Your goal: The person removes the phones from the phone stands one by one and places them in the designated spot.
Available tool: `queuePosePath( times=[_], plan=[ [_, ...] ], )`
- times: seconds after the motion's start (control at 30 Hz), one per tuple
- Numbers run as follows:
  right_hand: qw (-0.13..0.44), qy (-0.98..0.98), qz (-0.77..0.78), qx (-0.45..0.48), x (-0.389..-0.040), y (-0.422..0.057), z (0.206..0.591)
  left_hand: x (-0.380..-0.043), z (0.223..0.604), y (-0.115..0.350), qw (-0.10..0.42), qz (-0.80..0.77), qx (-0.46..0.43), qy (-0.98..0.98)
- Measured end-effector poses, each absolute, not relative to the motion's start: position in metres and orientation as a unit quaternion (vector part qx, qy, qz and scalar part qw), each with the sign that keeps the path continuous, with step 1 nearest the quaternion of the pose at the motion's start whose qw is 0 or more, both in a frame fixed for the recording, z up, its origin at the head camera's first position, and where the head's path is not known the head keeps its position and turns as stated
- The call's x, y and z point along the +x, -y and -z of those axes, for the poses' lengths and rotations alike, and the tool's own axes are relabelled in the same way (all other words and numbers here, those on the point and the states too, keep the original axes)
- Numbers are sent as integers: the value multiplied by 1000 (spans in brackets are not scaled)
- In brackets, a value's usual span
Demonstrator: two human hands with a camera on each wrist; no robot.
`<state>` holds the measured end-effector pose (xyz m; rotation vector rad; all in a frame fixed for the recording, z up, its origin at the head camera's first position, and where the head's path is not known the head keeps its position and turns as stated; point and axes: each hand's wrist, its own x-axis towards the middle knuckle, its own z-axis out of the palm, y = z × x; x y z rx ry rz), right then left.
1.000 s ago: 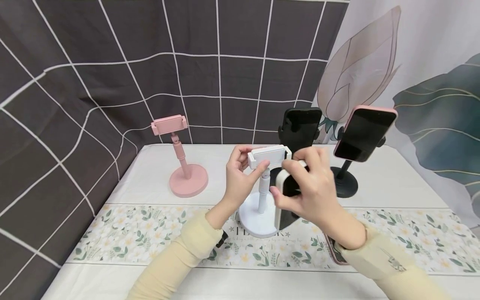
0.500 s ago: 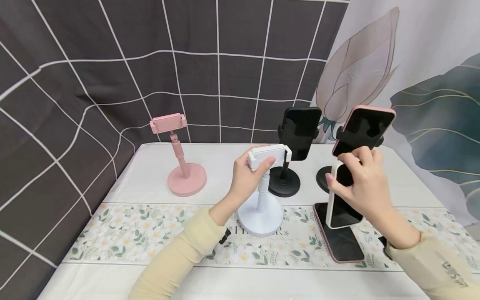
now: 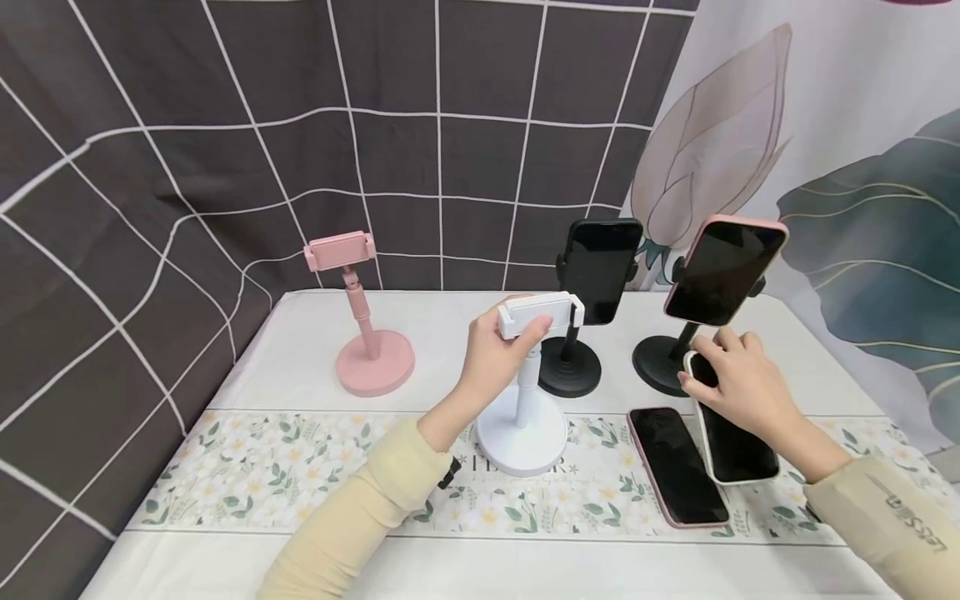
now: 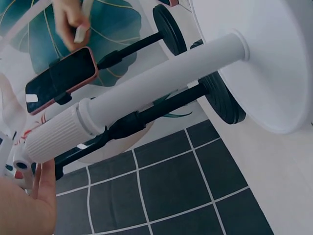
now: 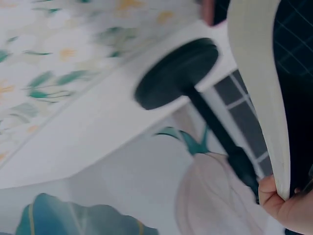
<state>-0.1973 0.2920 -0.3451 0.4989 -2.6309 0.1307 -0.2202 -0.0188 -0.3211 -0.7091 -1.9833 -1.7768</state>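
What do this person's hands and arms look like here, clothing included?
The left hand and right hand are ungloved. The left sleeve and right sleeve are pale yellow; dark lettering marks the right one. A small black piece shows by the left cuff.

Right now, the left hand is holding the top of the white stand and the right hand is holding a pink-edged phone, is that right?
Not quite: the head view shows the right hand holding the white-edged phone, not a pink-edged one. The left hand is holding the top of the white stand, as you said.
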Motion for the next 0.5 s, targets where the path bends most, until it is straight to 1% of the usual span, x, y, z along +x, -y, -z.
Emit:
queuePosePath(
  times=[0.23,0.43,0.5],
  plan=[
    [190,965,-45,176,-200,-316,366,-220,318,18,161,647,-265,696],
    [131,975,-33,175,-199,-323,376,-218,318,20,155,646,-257,702],
    [121,976,-30,181,-199,-323,380,-218,318,21,154,645,-253,704]
  ],
)
